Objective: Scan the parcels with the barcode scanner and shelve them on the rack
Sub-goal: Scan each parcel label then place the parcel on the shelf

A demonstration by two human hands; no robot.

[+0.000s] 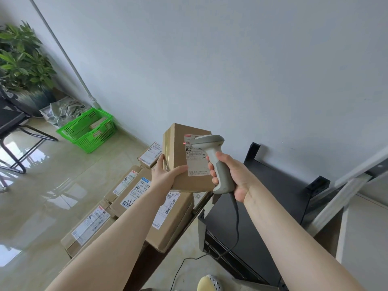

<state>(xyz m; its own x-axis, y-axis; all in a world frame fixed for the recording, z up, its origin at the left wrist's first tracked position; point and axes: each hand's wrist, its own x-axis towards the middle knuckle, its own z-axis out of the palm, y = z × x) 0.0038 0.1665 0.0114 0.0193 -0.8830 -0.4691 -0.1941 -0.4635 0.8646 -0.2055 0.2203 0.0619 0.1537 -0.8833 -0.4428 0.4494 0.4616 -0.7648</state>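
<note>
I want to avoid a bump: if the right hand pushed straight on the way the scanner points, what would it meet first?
Most likely the brown cardboard parcel held up by the left hand. The right hand aims the grey barcode scanner at its white label; the gap is unclear.

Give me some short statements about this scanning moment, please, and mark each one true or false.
1. The right hand holds the barcode scanner. True.
2. The left hand holds the raised parcel. True.
3. The basket is red. False: it is green.
4. The raised parcel already lies on the rack. False: it is held up in the air.
5. The scanner has a cable. True.
</note>
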